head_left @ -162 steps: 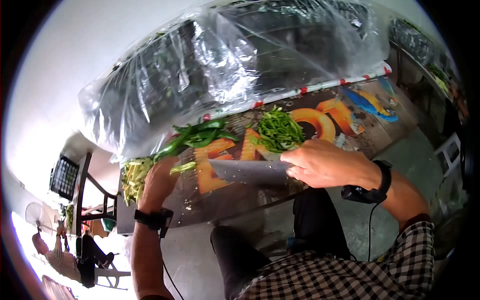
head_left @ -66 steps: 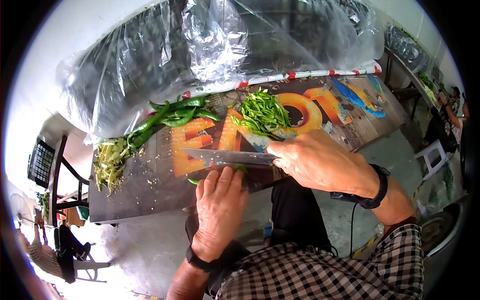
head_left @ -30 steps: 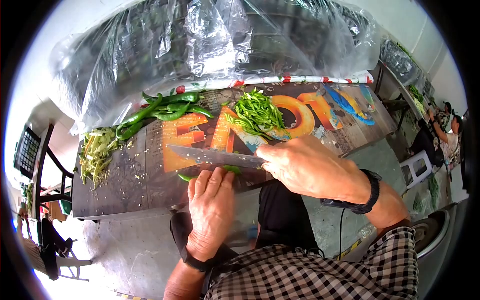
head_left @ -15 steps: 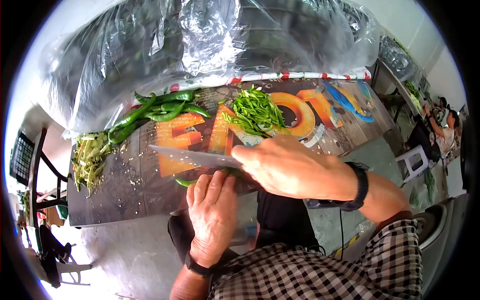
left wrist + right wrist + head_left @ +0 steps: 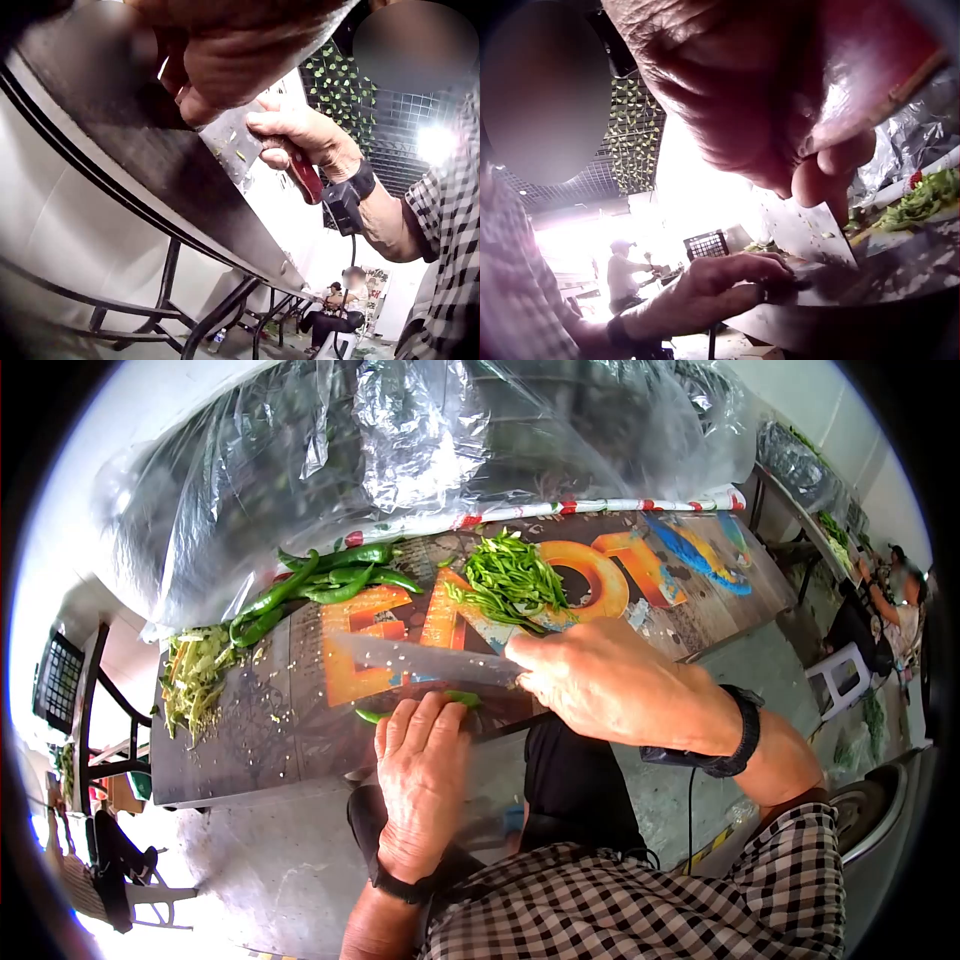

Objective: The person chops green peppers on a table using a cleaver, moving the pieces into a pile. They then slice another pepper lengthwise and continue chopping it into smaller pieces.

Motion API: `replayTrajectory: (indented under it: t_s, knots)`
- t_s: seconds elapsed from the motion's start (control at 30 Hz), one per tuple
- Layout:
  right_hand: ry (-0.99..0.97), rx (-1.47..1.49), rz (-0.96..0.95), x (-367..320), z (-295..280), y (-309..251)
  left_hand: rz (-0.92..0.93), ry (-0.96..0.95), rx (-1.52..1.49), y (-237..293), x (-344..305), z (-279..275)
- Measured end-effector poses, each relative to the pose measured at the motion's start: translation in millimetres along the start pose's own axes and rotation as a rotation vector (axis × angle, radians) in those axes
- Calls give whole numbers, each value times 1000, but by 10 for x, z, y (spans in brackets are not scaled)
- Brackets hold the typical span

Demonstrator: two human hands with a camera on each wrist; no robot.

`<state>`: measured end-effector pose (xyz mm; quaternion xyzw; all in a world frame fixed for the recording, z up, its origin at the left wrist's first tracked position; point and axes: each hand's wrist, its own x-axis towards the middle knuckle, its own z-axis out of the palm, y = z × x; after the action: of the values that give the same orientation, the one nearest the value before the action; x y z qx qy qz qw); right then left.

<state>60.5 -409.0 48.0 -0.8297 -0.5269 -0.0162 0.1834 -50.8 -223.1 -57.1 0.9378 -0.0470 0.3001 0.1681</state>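
Note:
In the head view my right hand (image 5: 620, 685) grips a cleaver (image 5: 430, 660) whose broad blade is flecked with seeds. Its riveted reddish handle (image 5: 306, 180) shows in the left wrist view. Near the table's front edge my left hand (image 5: 420, 775) holds a green chili pepper (image 5: 370, 715) down under its fingertips. Both pepper ends stick out beside the fingers; its middle is hidden. The blade hovers just beyond those fingers, angled to the left. Sliced green pepper strips (image 5: 510, 575) are heaped behind the cleaver. Several whole green peppers (image 5: 265, 600) lie at the back left.
Pale pepper cores and scraps (image 5: 195, 675) are piled at the table's left end, with seeds scattered around. Plastic sheeting (image 5: 420, 440) hangs along the back of the printed table (image 5: 250, 755). My knees are below its front edge. Other people sit in the distance on both sides.
My left hand has come from the scrap pile, where it had a pale pepper core, to the pepper at the front edge. Since then the cleaver has shifted left, then back right.

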Motion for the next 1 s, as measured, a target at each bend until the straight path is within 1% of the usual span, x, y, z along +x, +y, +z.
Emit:
replayTrajectory:
  t_s: [0.07, 0.37, 0.6, 0.73, 0.83, 0.9, 0.97, 1.0]
  knots:
    - [-16, 53, 13, -10, -11, -61, -6, 0, -19, 11, 15, -19]
    - [-153, 65, 74, 65, -33, -79, 16, 18, 12, -1, 3, -12]
    - [-110, 100, -60, 281, 69, -45, -6, 41, -51, 16, 18, 5]
    - [-8, -111, -154, 362, 256, -183, 0, 58, -78, -4, -11, 33]
    - [-89, -30, -77, 327, 141, -69, 11, 68, -97, -9, 3, -8]
    - [-17, -25, -17, 226, 113, 24, 5, 72, -108, 0, 6, 5]
    - [-22, -26, 28, 129, 64, 61, 3, 73, -114, 16, 17, -1]
    - [-23, -8, 18, 91, 37, 46, -5, 69, -116, 15, 13, -5]
